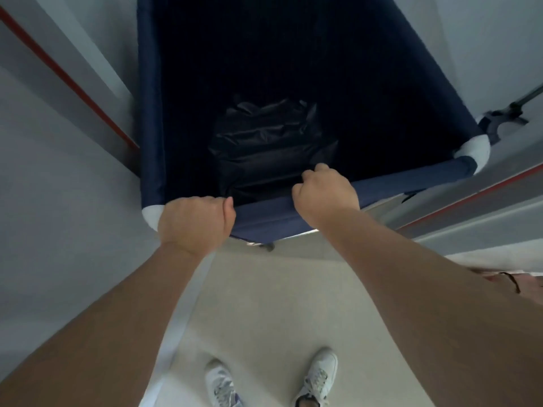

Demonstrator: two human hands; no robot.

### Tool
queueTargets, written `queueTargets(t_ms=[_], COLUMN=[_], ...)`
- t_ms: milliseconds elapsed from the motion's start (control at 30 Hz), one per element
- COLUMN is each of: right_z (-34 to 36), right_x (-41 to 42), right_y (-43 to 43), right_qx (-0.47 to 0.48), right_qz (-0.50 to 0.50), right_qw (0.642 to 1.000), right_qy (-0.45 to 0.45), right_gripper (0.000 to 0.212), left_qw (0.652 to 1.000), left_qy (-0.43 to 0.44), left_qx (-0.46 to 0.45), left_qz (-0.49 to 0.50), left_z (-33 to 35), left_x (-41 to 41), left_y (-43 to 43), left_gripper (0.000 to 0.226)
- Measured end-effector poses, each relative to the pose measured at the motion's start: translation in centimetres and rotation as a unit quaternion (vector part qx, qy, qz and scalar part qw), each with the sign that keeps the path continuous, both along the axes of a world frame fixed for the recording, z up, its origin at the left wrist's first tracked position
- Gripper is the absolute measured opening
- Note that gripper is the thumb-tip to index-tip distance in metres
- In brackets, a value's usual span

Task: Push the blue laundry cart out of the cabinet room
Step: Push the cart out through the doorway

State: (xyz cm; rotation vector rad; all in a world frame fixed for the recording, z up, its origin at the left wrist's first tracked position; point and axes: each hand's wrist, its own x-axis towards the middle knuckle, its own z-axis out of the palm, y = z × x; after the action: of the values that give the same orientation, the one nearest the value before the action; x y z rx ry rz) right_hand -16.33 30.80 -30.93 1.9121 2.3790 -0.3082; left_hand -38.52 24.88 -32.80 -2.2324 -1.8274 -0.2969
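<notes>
View from the head camera, looking down over both bare forearms. At the far left, a grey wall panel [44,177] carries a red stripe [67,80] running from 10 o'clock down toward the cart's near-left corner. The left hand [195,223], at about 8 o'clock from frame centre, is closed in a fist over the near rim of the blue laundry cart [152,113], just beside the white corner fitting [151,215] at that end; the fingers wrap over the rail and are largely hidden behind the knuckles. The cart fills the upper middle of the frame, from 12 o'clock down to centre, its navy fabric walls sleeved over a tubular frame. Deep inside, on the cart's dark bottom, lies a crumpled black plastic bag [273,142], directly ahead of the gap between the two hands. The right hand [324,195], just right of centre, is likewise clenched around the same near rail, fingers curled over its inner edge. At 3 o'clock a second white corner fitting [477,151] caps the cart's near-right corner; beyond it a dark metal bracket [499,120] projects from the pale wall. A second red stripe [470,195] runs along the right-hand panel. At 6 o'clock, two white sneakers [318,377] stand on the light floor [264,304].
</notes>
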Motion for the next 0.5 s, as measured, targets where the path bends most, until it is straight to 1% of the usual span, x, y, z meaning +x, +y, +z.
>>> queueTargets(t_ms=[67,133,167,200,233,267,300,367,433,500], right_z=[0.1,-0.1,-0.3,-0.4,-0.7,-0.6,-0.4,-0.2,0.0,0.3], right_x=[-1.6,-2.8,-3.1,-3.2,-3.1,-3.0,-2.7,-2.0,-0.2,2.7], right_y=[-0.5,-0.8,-0.9,-0.9,-0.8,-0.6,-0.3,0.9,2.4,4.1], right_qx=[-0.012,-0.008,-0.003,0.010,0.027,0.034,0.028,0.002,-0.021,-0.036], right_qz=[0.010,0.005,0.004,0.002,-0.010,-0.022,-0.045,-0.085,-0.121,-0.157], right_qw=[0.999,0.999,0.999,0.999,0.999,0.999,0.998,0.994,0.989,0.985], right_qy=[-0.045,-0.044,-0.042,-0.037,-0.020,-0.002,0.029,0.075,0.083,0.057], right_gripper=[0.017,0.026,0.024,0.019,0.024,0.034,0.039,0.043,0.047,0.052], left_qw=[0.999,0.998,0.997,0.996,0.995,0.994,0.993,0.990,0.989,0.989], left_qy=[-0.014,-0.022,-0.028,-0.037,-0.048,-0.061,-0.070,-0.072,-0.066,-0.063], left_qx=[-0.009,-0.036,-0.050,-0.066,-0.079,-0.086,-0.090,-0.105,-0.119,-0.130], left_qz=[-0.029,-0.043,-0.042,-0.037,-0.033,-0.032,-0.038,-0.055,-0.055,-0.042], left_z=[0.0,-0.1,-0.1,0.1,0.2,0.4,0.5,0.6,0.7,0.7], left_x=[-1.9,-3.7,-4.3,-4.7,-5.0,-5.2,-5.4,-5.5,-5.6,-6.0], left_y=[1.1,2.1,2.7,3.4,4.2,4.9,5.7,7.2,8.2,9.5], left_gripper=[0.050,0.047,0.047,0.048,0.049,0.050,0.051,0.056,0.061,0.064])
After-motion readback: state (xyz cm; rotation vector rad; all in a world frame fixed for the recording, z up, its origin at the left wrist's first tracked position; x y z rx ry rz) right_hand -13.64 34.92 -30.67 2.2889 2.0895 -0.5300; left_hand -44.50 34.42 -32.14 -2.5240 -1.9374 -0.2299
